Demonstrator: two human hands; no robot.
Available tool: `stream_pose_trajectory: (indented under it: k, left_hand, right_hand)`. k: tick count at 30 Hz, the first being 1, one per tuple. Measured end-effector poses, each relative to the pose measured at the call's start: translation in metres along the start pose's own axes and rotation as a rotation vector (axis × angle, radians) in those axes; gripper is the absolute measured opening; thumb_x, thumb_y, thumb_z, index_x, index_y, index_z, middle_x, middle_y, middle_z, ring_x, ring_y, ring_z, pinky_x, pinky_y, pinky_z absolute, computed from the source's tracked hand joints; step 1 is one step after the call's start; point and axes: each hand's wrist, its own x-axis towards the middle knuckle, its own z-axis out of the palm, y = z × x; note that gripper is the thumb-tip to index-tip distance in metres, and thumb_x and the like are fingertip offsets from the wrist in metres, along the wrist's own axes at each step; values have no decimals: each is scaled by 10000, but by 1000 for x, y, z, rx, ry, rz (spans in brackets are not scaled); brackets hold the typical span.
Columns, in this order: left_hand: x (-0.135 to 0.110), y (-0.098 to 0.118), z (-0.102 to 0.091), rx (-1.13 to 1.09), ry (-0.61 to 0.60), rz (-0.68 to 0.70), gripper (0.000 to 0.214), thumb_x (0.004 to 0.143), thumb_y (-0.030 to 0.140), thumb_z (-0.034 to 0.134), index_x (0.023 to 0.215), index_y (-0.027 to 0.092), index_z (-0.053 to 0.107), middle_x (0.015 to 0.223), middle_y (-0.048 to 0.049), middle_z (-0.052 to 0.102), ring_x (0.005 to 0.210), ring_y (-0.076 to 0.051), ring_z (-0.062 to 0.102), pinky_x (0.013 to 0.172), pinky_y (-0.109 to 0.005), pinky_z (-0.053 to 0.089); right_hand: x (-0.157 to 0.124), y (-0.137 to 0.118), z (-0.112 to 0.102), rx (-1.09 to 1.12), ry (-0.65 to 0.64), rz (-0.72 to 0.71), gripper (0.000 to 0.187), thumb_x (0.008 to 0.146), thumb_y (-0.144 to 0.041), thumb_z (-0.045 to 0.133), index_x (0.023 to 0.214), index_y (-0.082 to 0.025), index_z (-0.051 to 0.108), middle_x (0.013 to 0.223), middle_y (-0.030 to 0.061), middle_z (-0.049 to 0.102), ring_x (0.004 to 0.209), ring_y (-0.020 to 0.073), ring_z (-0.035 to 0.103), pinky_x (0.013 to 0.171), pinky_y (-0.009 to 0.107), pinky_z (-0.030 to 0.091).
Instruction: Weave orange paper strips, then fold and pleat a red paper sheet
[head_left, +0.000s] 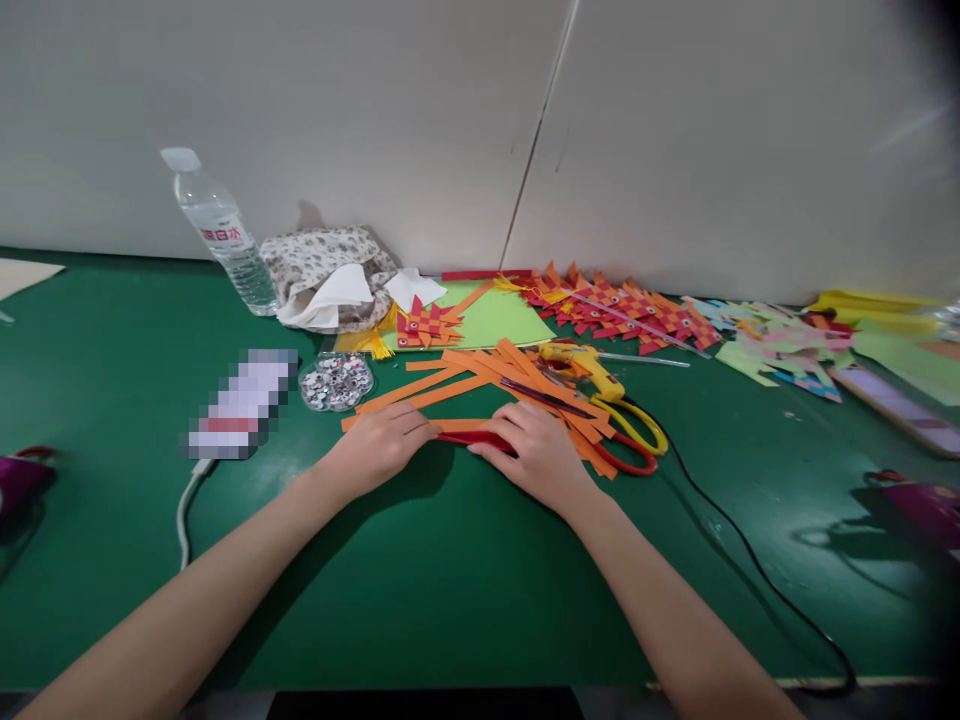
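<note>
Between my two hands a red paper strip (466,437) stretches over the green table, just in front of a loose pile of orange paper strips (457,385). My left hand (384,446) is closed on its left end, fingers curled down. At the other end my right hand (531,448) grips the strip, the thumb pointing left along it. An orange strip lies right behind the red one; whether the hands also touch it is hidden. Scissors with red and yellow handles (637,465) lie beside my right hand, partly under orange strips.
A yellow glue gun (592,370) with a black cord lies behind the pile. Woven red-and-orange paper fish (622,310) are heaped by the wall. A dish of googly eyes (337,381), a blurred-out phone (244,405), a water bottle (225,235) and a tissue pouch (326,265) stand left.
</note>
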Motion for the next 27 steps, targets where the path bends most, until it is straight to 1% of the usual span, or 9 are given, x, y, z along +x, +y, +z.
stream_pose_trajectory:
  k: [4, 8, 9, 12, 15, 19, 21, 24, 27]
  left_hand:
    - [-1, 4, -1, 34, 20, 18, 213, 945, 103, 430, 1029, 120, 625, 824, -74, 676, 784, -179, 613, 675, -276, 512]
    - [2, 13, -2, 28, 24, 37, 216, 955, 111, 416, 1048, 92, 609, 831, -88, 674, 773, -185, 611, 676, -294, 522]
    - [3, 16, -3, 25, 38, 36, 221, 958, 111, 406, 1039, 88, 610, 830, -90, 674, 767, -184, 610, 670, -292, 524]
    - [7, 24, -5, 30, 16, 35, 229, 958, 106, 396, 1033, 90, 611, 828, -89, 675, 761, -185, 610, 649, -286, 523]
    - [7, 27, -5, 26, 0, 32, 225, 956, 108, 406, 1046, 97, 612, 842, -87, 681, 762, -182, 611, 641, -283, 523]
    - [6, 23, -2, -9, 10, 26, 199, 955, 145, 448, 1045, 111, 623, 883, -83, 697, 802, -183, 631, 696, -300, 535]
    - [5, 18, -1, -27, 27, 1, 206, 958, 210, 470, 1042, 122, 636, 901, -83, 705, 809, -181, 643, 719, -310, 542]
    - [4, 10, -2, -66, 67, -82, 274, 939, 338, 519, 1077, 142, 650, 912, -78, 713, 816, -176, 659, 740, -308, 550]
    - [2, 4, -2, -126, 134, -173, 264, 910, 372, 566, 1020, 161, 678, 873, -61, 725, 785, -165, 671, 719, -290, 554]
  right_hand:
    - [1, -3, -2, -20, 37, -3, 280, 904, -405, 561, 886, -147, 667, 860, 91, 668, 788, 209, 577, 727, 334, 440]
    - [1, -6, -4, -42, 11, -36, 304, 919, -421, 531, 898, -141, 648, 851, 97, 681, 809, 222, 590, 723, 335, 431]
    - [1, -7, -4, -42, 2, -49, 304, 924, -417, 524, 901, -139, 648, 837, 95, 681, 805, 222, 591, 718, 334, 428]
    - [1, -8, -3, -25, -20, -72, 273, 947, -366, 500, 894, -145, 650, 802, 83, 683, 777, 205, 591, 694, 319, 418]
    - [0, -9, -2, -15, -6, -77, 264, 956, -332, 491, 849, -157, 657, 759, 69, 684, 727, 186, 581, 664, 306, 404]
    - [0, -9, -2, -18, 34, -69, 259, 943, -307, 521, 775, -168, 660, 706, 51, 678, 695, 178, 575, 640, 300, 392]
    - [0, -8, -3, -17, 57, -54, 260, 938, -298, 529, 753, -172, 660, 690, 47, 678, 681, 175, 578, 632, 298, 396]
    - [0, -5, -7, -11, 101, -32, 255, 937, -291, 529, 759, -176, 670, 703, 55, 693, 687, 174, 597, 631, 295, 412]
    - [-1, -3, -9, -5, 136, -11, 248, 936, -284, 529, 763, -174, 670, 720, 62, 701, 692, 177, 609, 631, 294, 419]
